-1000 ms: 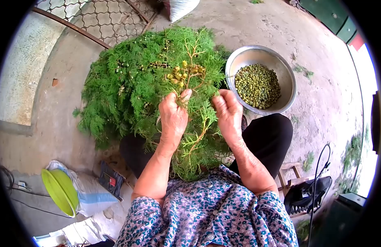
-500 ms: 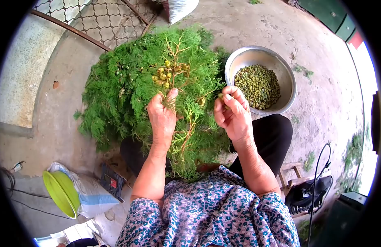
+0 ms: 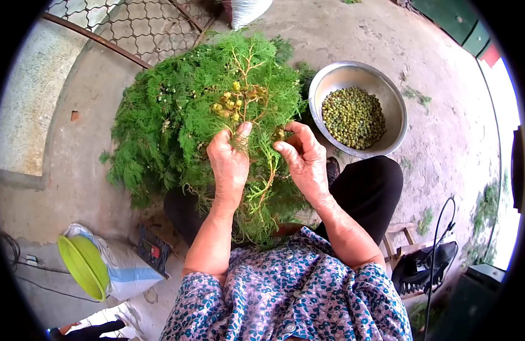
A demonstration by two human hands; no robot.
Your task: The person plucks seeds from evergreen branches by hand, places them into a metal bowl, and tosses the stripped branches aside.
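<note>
My left hand (image 3: 229, 162) is closed around the stem of an evergreen branch (image 3: 249, 62), thumb and forefinger pinching it below a cluster of yellowish cones (image 3: 229, 104). Just to the right, my right hand (image 3: 305, 162) has its thumb and forefinger closed at a small brownish-green cone (image 3: 280, 134) among the sprigs. Its fingertips partly cover that cone. Under and beyond both hands lies a large heap of feathery green branches (image 3: 146, 122). A wide metal basin (image 3: 398, 122) at the right holds many small green cones (image 3: 353, 119).
A yellow-green plastic basin (image 3: 83, 267) leans against a white and blue sack (image 3: 132, 275) at lower left. Metal mesh (image 3: 143, 28) and another white sack (image 3: 250, 11) are at the top. A black bag (image 3: 418, 267) sits by a wooden stool (image 3: 394, 236) at lower right.
My right hand has moved left, from beside the metal basin to the cone on the branch. My left hand keeps its grip on the stem and has shifted slightly right.
</note>
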